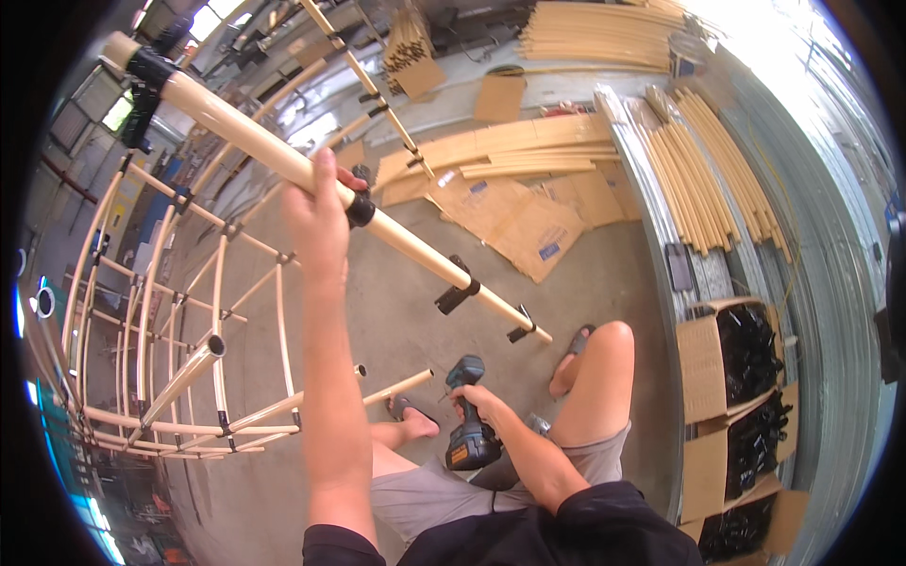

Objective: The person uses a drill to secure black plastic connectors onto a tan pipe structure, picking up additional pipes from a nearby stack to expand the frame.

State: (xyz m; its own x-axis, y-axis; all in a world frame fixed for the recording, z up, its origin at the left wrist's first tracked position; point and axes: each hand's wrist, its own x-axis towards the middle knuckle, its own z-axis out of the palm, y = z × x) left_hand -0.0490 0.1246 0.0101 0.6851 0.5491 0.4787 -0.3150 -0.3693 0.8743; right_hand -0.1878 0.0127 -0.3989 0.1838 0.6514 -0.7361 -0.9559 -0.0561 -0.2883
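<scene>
My left hand (319, 222) is raised and closed around a long cream pipe (420, 249), just beside a black clamp joint (360, 209). The pipe slants from the upper left down to the right. More black joints (457, 285) sit along its lower half, and another black joint (149, 68) is near its upper end. Low in front of my lap, my right hand (477, 401) grips the handle of a teal and black cordless drill (464, 370). The drill stays apart from the pipe, its battery downward.
A pipe frame (231, 229) stands at the left, several pipe ends sticking out toward me. Flattened cardboard (514, 222) lies on the floor ahead. At the right, a metal surface holds loose pipes (684, 174), a phone (679, 267) and cardboard boxes (703, 368) of black joints.
</scene>
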